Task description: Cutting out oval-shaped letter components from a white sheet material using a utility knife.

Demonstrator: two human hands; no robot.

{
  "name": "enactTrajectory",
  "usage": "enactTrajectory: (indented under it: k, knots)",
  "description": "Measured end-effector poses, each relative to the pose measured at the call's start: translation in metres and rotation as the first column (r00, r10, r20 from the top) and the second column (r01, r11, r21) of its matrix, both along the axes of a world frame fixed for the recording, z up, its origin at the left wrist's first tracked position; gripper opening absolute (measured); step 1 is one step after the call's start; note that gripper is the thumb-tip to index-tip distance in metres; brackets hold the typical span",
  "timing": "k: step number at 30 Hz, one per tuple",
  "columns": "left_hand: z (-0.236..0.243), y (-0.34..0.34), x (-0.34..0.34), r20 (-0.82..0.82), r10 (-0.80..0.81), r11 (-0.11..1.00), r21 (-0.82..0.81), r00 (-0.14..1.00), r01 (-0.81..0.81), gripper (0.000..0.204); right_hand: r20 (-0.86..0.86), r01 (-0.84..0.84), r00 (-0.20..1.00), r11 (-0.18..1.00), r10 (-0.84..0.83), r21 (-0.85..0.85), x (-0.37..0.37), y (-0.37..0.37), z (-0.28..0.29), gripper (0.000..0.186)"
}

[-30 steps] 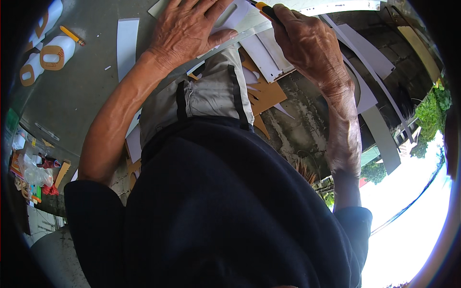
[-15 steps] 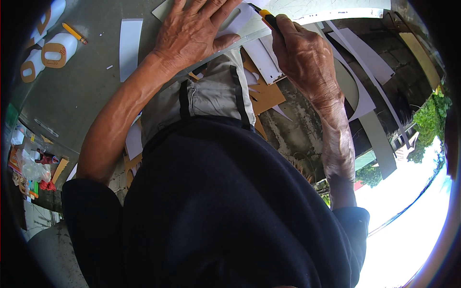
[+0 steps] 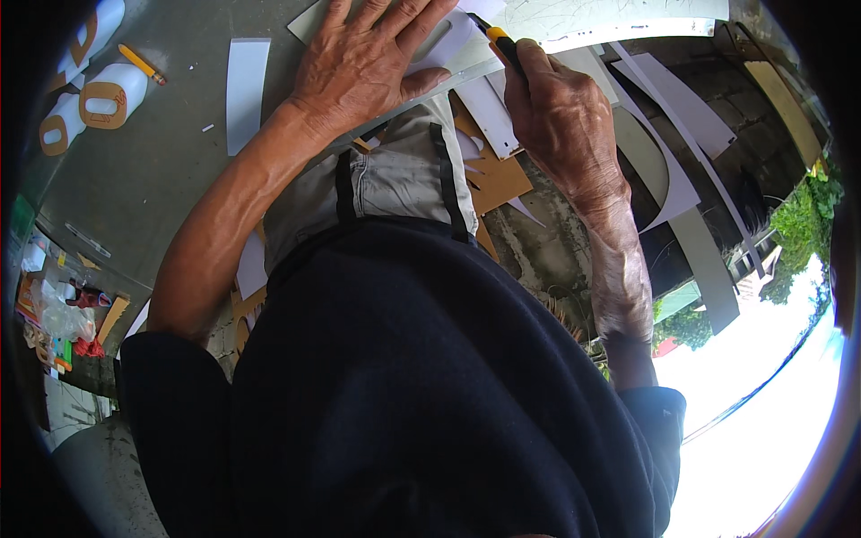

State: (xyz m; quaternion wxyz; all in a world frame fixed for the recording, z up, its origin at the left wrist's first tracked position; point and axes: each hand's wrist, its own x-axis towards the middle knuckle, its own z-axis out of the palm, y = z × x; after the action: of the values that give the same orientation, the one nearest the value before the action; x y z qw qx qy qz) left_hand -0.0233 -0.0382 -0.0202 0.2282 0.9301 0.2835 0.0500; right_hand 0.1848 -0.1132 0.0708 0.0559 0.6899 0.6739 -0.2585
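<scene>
My left hand (image 3: 359, 76) lies spread on a pale sheet (image 3: 610, 16) at the top, fingers over the edge of a lilac-white piece (image 3: 439, 40) with a rounded outline. My right hand (image 3: 560, 121) is closed round a yellow-and-black utility knife (image 3: 498, 38), its blade at the pale piece just right of my left fingers. The tip's exact contact is too small to make out. A narrow white strip (image 3: 245, 94) lies left of my left hand.
On the grey table (image 3: 134, 197) at left are white cut pieces with brown facing (image 3: 103, 103), a yellow pencil-like tool (image 3: 141, 63) and a jumble of bags and scraps (image 3: 67, 318). Offcuts (image 3: 686, 103) and brown board (image 3: 493, 175) lie lower, over a concrete floor.
My right hand with the knife has moved a little left and toward my body. My left hand stays spread in about the same place on the sheet.
</scene>
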Motion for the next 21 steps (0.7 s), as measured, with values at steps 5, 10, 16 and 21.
enactTrajectory:
  k: [5, 10, 16, 21]
  knots:
    - [0.001, 0.000, 0.000, 0.011, -0.009, 1.000, -0.017, 1.000, 0.009, 0.088, -0.024, 0.061, 0.998, 0.998, -0.060, 0.015, -0.004, -0.004, -0.001, 0.015]
    - [-0.001, -0.001, 0.000, 0.006, -0.007, 1.000, -0.001, 1.000, 0.007, 0.088, -0.029, 0.141, 0.990, 0.990, -0.141, 0.002, -0.011, -0.010, -0.003, 0.015]
    - [0.002, -0.001, 0.000, 0.002, -0.006, 1.000, -0.015, 1.000, 0.007, 0.087, -0.039, 0.212, 0.977, 0.977, -0.212, -0.008, -0.017, -0.015, -0.003, 0.015]
    - [-0.001, -0.002, 0.001, 0.005, -0.011, 1.000, -0.003, 1.000, 0.011, 0.086, -0.044, 0.244, 0.969, 0.970, -0.244, 0.002, -0.021, -0.019, -0.005, 0.015]
